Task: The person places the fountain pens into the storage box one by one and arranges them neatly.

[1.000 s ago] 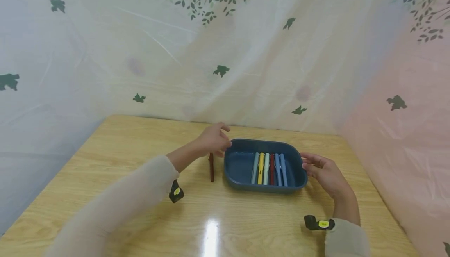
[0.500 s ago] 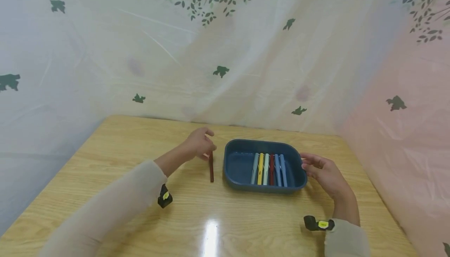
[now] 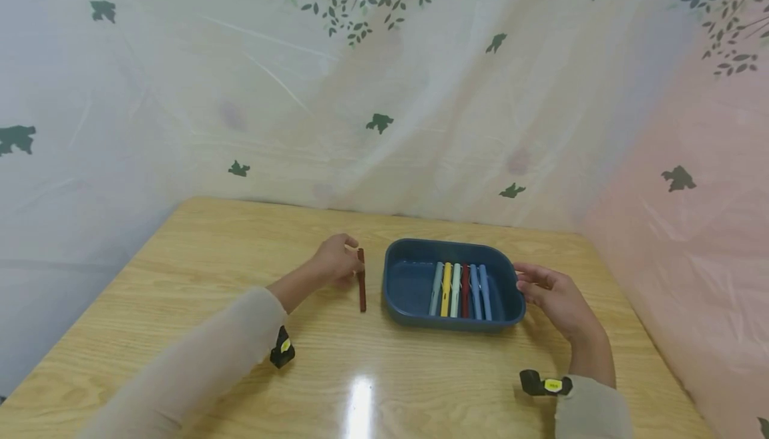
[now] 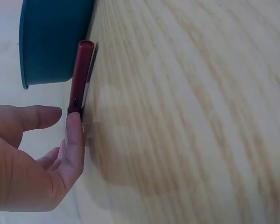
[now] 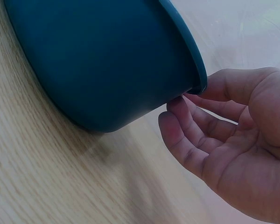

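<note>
A dark red pen lies on the table left of a deep blue box. My left hand is beside its far end; in the left wrist view a fingertip touches the pen, while the thumb stands apart from it. At the right end of the box, my right hand reaches its rim with relaxed, bent fingers, seen in the right wrist view right at the lip. Inside the box, several pens lie side by side: grey-blue, a yellow pen, pale green, a red pen and two blue.
The wooden table ends at a pale curtain printed with leaves and birds, which also closes off both sides. Inside the box, the left part of its floor shows bare. Black wrist cameras hang from both sleeves.
My left hand has drawn back from the left rim of the box, leftward and nearer to me, to the loose red pen. The right hand and the box have stayed in place.
</note>
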The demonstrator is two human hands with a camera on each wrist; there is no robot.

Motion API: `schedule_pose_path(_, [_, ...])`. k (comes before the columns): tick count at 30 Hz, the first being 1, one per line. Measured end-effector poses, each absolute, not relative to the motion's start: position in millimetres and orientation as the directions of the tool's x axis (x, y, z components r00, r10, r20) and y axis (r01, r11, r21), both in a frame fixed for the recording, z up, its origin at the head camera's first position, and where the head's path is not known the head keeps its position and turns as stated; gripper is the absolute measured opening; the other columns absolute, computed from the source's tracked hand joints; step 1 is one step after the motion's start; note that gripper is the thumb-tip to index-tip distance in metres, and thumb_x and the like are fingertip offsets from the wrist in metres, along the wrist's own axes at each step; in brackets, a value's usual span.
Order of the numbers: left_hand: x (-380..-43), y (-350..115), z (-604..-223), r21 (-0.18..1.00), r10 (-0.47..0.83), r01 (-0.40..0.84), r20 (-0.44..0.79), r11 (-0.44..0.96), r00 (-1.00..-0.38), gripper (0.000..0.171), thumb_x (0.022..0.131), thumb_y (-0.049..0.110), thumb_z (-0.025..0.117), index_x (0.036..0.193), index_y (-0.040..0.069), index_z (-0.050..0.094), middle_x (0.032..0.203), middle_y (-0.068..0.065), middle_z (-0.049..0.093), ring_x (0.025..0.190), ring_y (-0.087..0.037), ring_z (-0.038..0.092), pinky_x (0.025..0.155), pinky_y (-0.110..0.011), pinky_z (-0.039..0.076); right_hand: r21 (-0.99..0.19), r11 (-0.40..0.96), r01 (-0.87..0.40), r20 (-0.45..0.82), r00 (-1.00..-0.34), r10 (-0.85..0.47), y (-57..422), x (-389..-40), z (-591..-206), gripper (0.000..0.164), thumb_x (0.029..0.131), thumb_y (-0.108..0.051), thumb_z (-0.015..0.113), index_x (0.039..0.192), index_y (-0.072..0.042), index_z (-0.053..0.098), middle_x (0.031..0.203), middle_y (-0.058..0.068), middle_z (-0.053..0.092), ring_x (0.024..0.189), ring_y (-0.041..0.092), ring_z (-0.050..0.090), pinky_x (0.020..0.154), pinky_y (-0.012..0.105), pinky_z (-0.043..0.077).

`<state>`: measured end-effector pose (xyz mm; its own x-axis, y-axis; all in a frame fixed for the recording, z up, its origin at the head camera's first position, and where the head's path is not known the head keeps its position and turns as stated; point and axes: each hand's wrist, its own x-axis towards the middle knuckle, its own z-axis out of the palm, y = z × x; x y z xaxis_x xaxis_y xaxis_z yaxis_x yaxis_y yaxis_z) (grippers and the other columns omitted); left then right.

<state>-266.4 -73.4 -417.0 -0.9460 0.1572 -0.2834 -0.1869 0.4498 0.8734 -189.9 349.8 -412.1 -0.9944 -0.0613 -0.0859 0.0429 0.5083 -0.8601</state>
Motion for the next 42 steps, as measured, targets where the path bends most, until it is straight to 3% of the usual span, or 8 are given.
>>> schedule_pose_path(7, [-263.7, -73.0, -424.2, 0.883, 0.18, -0.17, -0.271, 0.437, -0.946, 0.064, 0.085, 0.002, 0.08, 0.139, 0.0, 0.047, 0.084, -0.006, 0.06, 0.049, -0.012, 0.041, 0.047, -0.027, 0.047, -0.858, 0.512, 0.037, -0.083, -0.994, -0.068, 350.1, -190.4, -413.5, 0.049, 0.105, -0.026, 0.061, 0.149, -0.006, 0.052, 0.139, 0.02, 0.055, 0.113, 0.012, 0.06, 0.09, 0.017, 0.054])
schedule_pose_path(13, [-260.9, -70.9, -422.6, 0.868, 0.183, -0.131, -0.244, 0.479, -0.952, 0.068, 0.08, 0.003, 0.084, 0.138, 0.0, 0.047, 0.088, -0.007, 0.06, 0.054, -0.013, 0.048, 0.056, -0.033, 0.06, -0.863, 0.504, 0.033, -0.08, -0.994, -0.072, 350.0, -190.3, -413.5, 0.05, 0.105, -0.026, 0.061, 0.15, -0.006, 0.051, 0.14, 0.021, 0.054, 0.111, 0.009, 0.06, 0.09, 0.016, 0.054])
schedule_pose_path(19, [-260.4, -68.7, -420.9, 0.842, 0.175, -0.129, -0.254, 0.524, -0.951, 0.072, 0.078, 0.002, 0.086, 0.138, 0.0, 0.047, 0.104, -0.012, 0.064, 0.058, -0.015, 0.053, 0.059, -0.034, 0.061, -0.877, 0.479, 0.036, -0.085, -0.993, -0.079, 351.2, -190.9, -414.6, 0.05, 0.105, -0.025, 0.06, 0.15, -0.004, 0.05, 0.139, 0.022, 0.054, 0.11, 0.009, 0.06, 0.09, 0.017, 0.054])
schedule_pose_path(26, [-259.8, -68.0, -419.0, 0.845, 0.168, -0.152, -0.272, 0.513, -0.948, 0.069, 0.079, -0.008, 0.081, 0.139, -0.002, 0.048, 0.117, -0.022, 0.066, 0.07, -0.026, 0.073, 0.06, -0.038, 0.063, -0.879, 0.475, 0.034, -0.084, -0.993, -0.084, 352.8, -191.4, -414.8, 0.05, 0.106, -0.025, 0.06, 0.15, -0.004, 0.049, 0.14, 0.021, 0.053, 0.111, 0.008, 0.06, 0.09, 0.016, 0.054])
schedule_pose_path(32, [-262.3, -69.2, -418.5, 0.833, 0.159, -0.144, -0.266, 0.534, -0.951, 0.066, 0.077, -0.009, 0.079, 0.137, -0.001, 0.051, 0.113, -0.021, 0.065, 0.071, -0.025, 0.071, 0.057, -0.036, 0.062, -0.881, 0.473, 0.034, -0.082, -0.993, -0.083, 352.2, -191.7, -414.5, 0.05, 0.106, -0.025, 0.06, 0.15, -0.004, 0.05, 0.14, 0.021, 0.053, 0.111, 0.008, 0.06, 0.091, 0.016, 0.053])
schedule_pose_path(42, [-266.8, -79.7, -418.2, 0.807, 0.182, -0.126, -0.277, 0.578, -0.943, 0.057, 0.088, -0.005, 0.071, 0.14, 0.0, 0.049, 0.114, -0.019, 0.067, 0.077, -0.025, 0.07, 0.06, -0.035, 0.062, -0.881, 0.471, 0.032, -0.081, -0.993, -0.085, 351.5, -190.9, -414.2, 0.05, 0.106, -0.026, 0.06, 0.15, -0.005, 0.05, 0.141, 0.021, 0.053, 0.113, 0.011, 0.059, 0.091, 0.017, 0.054])
